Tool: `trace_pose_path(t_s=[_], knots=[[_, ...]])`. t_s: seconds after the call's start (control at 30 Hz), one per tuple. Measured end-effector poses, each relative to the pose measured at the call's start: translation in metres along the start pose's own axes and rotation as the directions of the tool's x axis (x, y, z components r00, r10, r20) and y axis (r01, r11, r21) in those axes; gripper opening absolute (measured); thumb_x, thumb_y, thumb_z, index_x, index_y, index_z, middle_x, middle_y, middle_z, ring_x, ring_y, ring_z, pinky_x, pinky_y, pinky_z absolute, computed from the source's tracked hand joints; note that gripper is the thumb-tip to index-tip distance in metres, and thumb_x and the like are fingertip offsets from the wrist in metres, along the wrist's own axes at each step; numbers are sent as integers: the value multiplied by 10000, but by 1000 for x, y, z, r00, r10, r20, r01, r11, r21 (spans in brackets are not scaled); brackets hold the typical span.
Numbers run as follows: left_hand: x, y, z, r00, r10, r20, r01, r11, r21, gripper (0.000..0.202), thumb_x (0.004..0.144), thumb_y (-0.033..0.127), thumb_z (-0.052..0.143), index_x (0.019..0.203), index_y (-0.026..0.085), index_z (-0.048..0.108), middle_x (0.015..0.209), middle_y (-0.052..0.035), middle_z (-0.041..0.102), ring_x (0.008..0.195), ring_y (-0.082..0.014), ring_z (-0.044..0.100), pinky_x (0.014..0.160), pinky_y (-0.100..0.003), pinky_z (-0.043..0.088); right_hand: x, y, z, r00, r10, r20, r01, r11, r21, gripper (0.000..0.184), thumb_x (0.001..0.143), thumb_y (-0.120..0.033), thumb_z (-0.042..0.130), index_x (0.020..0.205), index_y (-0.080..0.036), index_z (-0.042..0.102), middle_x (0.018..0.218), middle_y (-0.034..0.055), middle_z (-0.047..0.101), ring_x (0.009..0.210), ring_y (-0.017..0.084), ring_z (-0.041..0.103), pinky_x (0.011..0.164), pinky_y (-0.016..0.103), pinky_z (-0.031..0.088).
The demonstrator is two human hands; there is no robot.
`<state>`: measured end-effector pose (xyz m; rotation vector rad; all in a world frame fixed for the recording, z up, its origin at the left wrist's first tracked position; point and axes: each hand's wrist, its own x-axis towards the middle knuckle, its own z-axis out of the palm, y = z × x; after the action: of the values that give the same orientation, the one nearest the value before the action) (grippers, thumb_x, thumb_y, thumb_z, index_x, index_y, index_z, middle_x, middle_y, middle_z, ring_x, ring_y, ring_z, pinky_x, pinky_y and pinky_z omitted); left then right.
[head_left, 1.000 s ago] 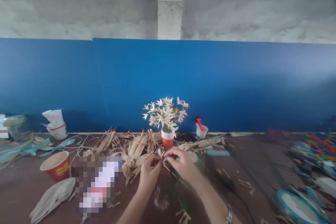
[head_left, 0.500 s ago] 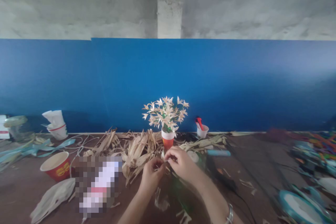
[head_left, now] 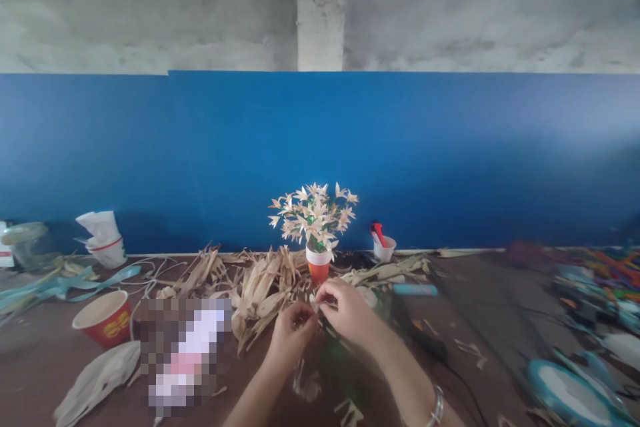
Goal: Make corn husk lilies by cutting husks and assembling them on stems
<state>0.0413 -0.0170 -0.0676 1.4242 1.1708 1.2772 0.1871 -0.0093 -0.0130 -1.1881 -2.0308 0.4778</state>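
My left hand (head_left: 291, 333) and my right hand (head_left: 344, 310) meet in front of the potted flowers, thumbs and fingers pinched together. Between the fingertips shows a small whitish piece (head_left: 313, 299), possibly husk; it is too small to make out well. Just behind the hands stands a red-and-white paper cup (head_left: 319, 268) with a bunch of cream star-shaped flowers (head_left: 315, 217) on green stems. Dried corn husks (head_left: 265, 287) lie heaped to the left of the cup. My right wrist wears a silver bangle.
To the left are a red paper bowl (head_left: 103, 320), a flat husk (head_left: 97, 380), blue ribbon (head_left: 65, 285) and a blurred-out item (head_left: 190, 357). At right lie a ribbon roll (head_left: 570, 390), a black cable (head_left: 463, 383) and a white cup (head_left: 385, 250) with a red-handled tool. A blue panel (head_left: 425, 147) stands behind.
The whole view has shifted very slightly. Both hands keep their pinch in almost the same place, with only a tiny movement of the fingers.
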Motion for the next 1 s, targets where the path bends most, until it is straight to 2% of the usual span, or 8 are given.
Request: trace_pose_path(t_s=[0.17, 0.37, 0.5, 0.63, 0.8, 0.9, 0.97, 1.0], knots=[[-2, 4, 1, 1000, -15, 18, 16, 1000, -25, 125, 666, 249, 596, 588, 156, 565, 533, 16, 523, 534, -120, 459, 529, -225, 360, 0, -2, -2, 1000, -8, 7, 8, 1000, -13, 219, 668, -12, 509, 723, -195, 617, 797, 13, 631, 809, 162, 578, 754, 265, 426], [-1, -5, 1, 999, 47, 7, -47, 999, 15, 245, 731, 345, 615, 594, 148, 564, 546, 5, 535, 544, -123, 468, 539, -231, 375, -1, -4, -2, 999, -35, 9, 35, 999, -12, 223, 675, -5, 507, 727, -196, 608, 796, 13, 617, 809, 160, 569, 752, 264, 421], [0, -10, 0, 997, 74, 28, -74, 997, 17, 218, 760, 319, 578, 620, 152, 565, 561, 1, 548, 545, -127, 486, 533, -231, 385, -2, -7, -3, 999, -49, 19, 49, 998, -31, 235, 673, 8, 502, 732, -196, 602, 795, 14, 609, 821, 163, 561, 756, 265, 417], [-2, -8, -1, 991, 131, -9, -128, 984, 120, 175, 750, 269, 549, 624, 151, 576, 597, -12, 566, 591, -145, 508, 561, -245, 403, -3, -12, -4, 998, -65, 11, 65, 996, -65, 227, 705, -2, 498, 780, -199, 582, 811, 16, 608, 812, 166, 551, 751, 271, 416], [-4, -3, -2, 966, 246, -77, -227, 953, 202, 150, 753, 237, 525, 627, 165, 560, 611, -4, 566, 615, -155, 528, 589, -258, 423, -5, -19, -4, 992, -129, -9, 127, 987, -100, 213, 733, -3, 477, 780, -203, 536, 801, 14, 587, 797, 166, 529, 781, 295, 406], [-5, -1, -5, 944, 310, -111, -277, 930, 241, 157, 784, 238, 519, 645, 173, 551, 629, -2, 568, 630, -159, 539, 600, -261, 433, -5, -23, -5, 985, -167, -39, 165, 985, -53, 201, 735, -13, 461, 768, -201, 525, 814, 19, 575, 820, 169, 523, 780, 293, 408], [-6, 0, -6, 915, 380, -138, -332, 901, 279, 158, 807, 233, 516, 662, 178, 547, 646, -2, 568, 641, -159, 544, 607, -261, 436, -5, -24, -7, 986, -136, -92, 140, 989, 37, 215, 724, -25, 458, 819, -200, 541, 864, 27, 581, 838, 166, 531, 768, 278, 415], [-6, 0, -7, 893, 423, -151, -366, 881, 301, 154, 815, 225, 514, 671, 181, 546, 655, -2, 569, 648, -159, 546, 611, -262, 437, -5, -24, -8, 989, -78, -123, 90, 991, 95, 216, 728, -46, 462, 851, -199, 551, 872, 27, 588, 820, 162, 538, 747, 270, 421]])
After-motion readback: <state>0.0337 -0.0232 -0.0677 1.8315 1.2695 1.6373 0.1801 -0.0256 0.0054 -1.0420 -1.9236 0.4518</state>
